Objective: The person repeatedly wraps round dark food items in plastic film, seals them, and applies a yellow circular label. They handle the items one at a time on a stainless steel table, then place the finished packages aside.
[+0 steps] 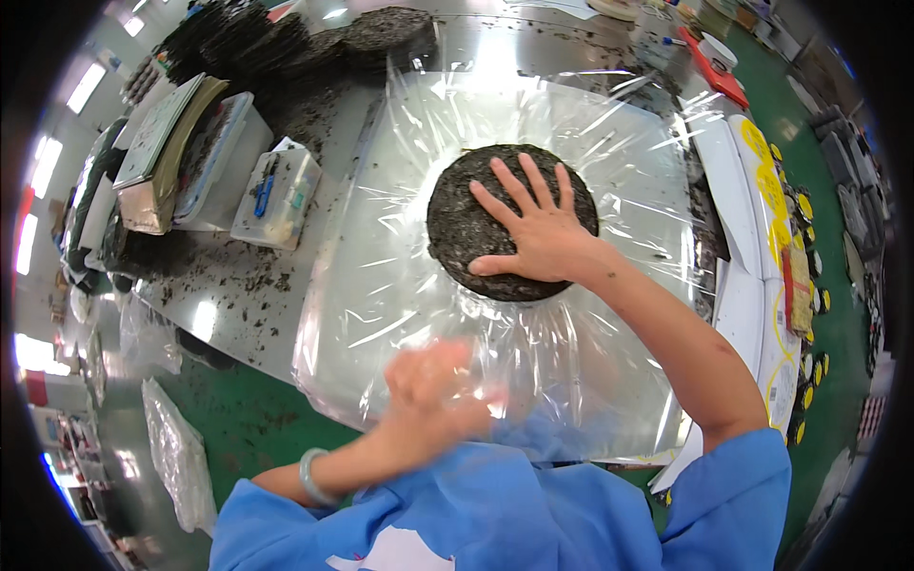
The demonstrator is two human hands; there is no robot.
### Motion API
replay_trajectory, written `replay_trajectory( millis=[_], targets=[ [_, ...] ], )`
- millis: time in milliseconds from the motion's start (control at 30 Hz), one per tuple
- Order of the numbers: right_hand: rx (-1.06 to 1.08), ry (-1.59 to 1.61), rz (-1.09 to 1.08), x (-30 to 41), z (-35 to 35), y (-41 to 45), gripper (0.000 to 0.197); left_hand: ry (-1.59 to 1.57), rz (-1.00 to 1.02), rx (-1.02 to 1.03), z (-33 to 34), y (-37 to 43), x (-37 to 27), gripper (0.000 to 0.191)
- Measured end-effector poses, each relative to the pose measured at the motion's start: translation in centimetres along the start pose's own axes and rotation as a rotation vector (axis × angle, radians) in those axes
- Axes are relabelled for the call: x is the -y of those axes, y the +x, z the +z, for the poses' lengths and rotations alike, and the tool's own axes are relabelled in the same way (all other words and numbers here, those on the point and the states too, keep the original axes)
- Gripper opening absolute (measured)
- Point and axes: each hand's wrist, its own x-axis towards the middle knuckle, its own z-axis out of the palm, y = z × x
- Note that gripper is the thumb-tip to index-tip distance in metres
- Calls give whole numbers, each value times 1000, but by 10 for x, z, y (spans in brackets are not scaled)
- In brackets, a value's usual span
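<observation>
A dark, round stack that looks like dried seaweed sheets lies at the middle of a clear plastic film, which is creased outward all around it. My right hand rests palm down on the stack's top, fingers spread, gripping nothing. Motion blurs my left hand, which is over the film's near side, close to my body. Its fingers look curled, but whether it pinches the film cannot be made out. Under the top film are more clear sheets, piled on the table.
More dark round stacks stand at the table's back left. To the left are a lidded plastic bin and a small box with a blue utility knife on top. White-and-yellow printed sacks line the right edge. Dark crumbs litter the metal table.
</observation>
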Motion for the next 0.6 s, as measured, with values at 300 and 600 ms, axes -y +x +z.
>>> replay_trajectory(
  millis=[300,600],
  targets=[
    [-113,-17,-73,4,1,-2,99,-403,33,-174,-90,71,31,21],
    [-64,71,-136,7,0,-6,103,-219,-517,-120,-28,127,166,18]
  ],
)
